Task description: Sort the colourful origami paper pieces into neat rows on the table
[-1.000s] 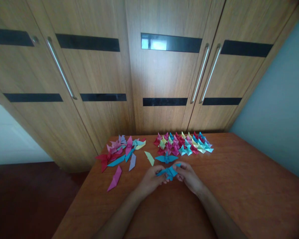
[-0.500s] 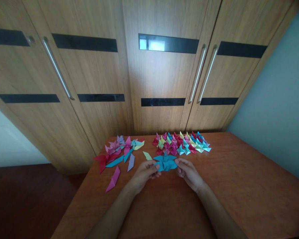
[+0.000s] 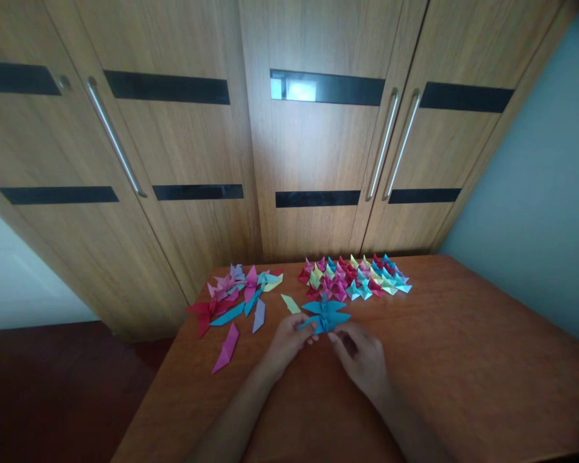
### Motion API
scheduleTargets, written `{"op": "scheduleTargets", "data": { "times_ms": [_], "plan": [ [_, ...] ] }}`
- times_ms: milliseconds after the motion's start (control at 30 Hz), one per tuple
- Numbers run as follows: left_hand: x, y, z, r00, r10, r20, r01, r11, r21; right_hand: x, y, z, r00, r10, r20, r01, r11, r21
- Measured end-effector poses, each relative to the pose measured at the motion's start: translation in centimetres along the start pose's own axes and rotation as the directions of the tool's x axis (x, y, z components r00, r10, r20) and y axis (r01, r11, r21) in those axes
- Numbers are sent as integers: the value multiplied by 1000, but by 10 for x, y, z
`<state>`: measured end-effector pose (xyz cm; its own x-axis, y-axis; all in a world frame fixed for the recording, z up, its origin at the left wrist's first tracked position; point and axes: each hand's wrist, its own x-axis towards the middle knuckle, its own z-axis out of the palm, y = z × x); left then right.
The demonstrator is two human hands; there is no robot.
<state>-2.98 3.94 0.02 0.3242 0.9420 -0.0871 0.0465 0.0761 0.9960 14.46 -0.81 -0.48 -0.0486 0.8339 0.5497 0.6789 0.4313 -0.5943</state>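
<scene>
A blue folded-paper piece [image 3: 325, 315] with several pointed flaps is held above the brown table. My left hand [image 3: 292, 337] pinches its lower left side between thumb and fingers. At its lower right edge, my right hand [image 3: 359, 357] has thumb and index finger closed on the paper. Just beyond my left hand lies a pale yellow folded strip [image 3: 291, 304]. Behind the blue piece, rows of small pointed paper shapes [image 3: 340, 273] in red, pink, yellow and blue stand close together.
Left on the table [image 3: 444, 366] lie loose folded papers: a red one [image 3: 205, 314], a blue strip [image 3: 228, 314], a lilac strip [image 3: 259, 316] and a pink strip [image 3: 226, 349]. A wooden wardrobe [image 3: 313, 148] stands behind the table.
My right hand has shifted from the right tip of the blue piece to its lower edge, with the wrist turned. The blue piece's flaps are spread differently. The view has shifted slightly.
</scene>
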Motion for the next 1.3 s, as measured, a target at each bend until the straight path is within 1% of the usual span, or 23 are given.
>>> {"op": "scheduleTargets", "data": {
  "times_ms": [67, 133, 200, 300, 400, 500, 567, 667, 800, 1033, 1300],
  "plan": [
    [0, -1, 3, 999, 5, 35, -5, 1000, 4, -1, -1, 4, 1000, -11, 9, 12, 996, -89],
    [-1, -1, 5, 999, 7, 46, -7, 1000, 7, -1, 3, 6, 1000, 6, 3, -5, 988, -157],
    [-1, 1, 7, 999, 4, 41, -4, 1000, 6, 0, 10, 4, 999, 44, -27, -49, 977, -207],
    [-3, 3, 7, 999, -7, 34, 7, 1000, 5, 2, 25, -7, 990, 109, -93, -133, 937, -321],
    [-4, 3, 7, 999, -11, 35, 10, 1000, 13, 7, 39, -22, 975, 200, -98, -222, 837, -499],
    [-3, 0, 7, 999, 3, 39, -3, 1000, 11, 14, 48, -33, 950, 310, -36, -260, 722, -641],
    [-1, -3, 8, 999, 17, 46, -18, 1000, 6, 18, 51, -36, 930, 367, 9, -259, 674, -692],
    [1, -6, 8, 998, 21, 56, -21, 1000, 7, 25, 52, -34, 909, 415, 42, -259, 639, -724],
    [2, -7, 7, 998, 19, 64, -20, 1000, 13, 32, 50, -28, 901, 431, 55, -257, 630, -733],
    [-1, -3, 7, 997, 24, 70, -26, 999, 32, 40, 49, -23, 914, 400, 67, -231, 649, -725],
    [1, -6, 7, 998, 19, 64, -22, 999, 37, 42, 52, -18, 922, 382, 58, -235, 672, -702]
  ]
}}
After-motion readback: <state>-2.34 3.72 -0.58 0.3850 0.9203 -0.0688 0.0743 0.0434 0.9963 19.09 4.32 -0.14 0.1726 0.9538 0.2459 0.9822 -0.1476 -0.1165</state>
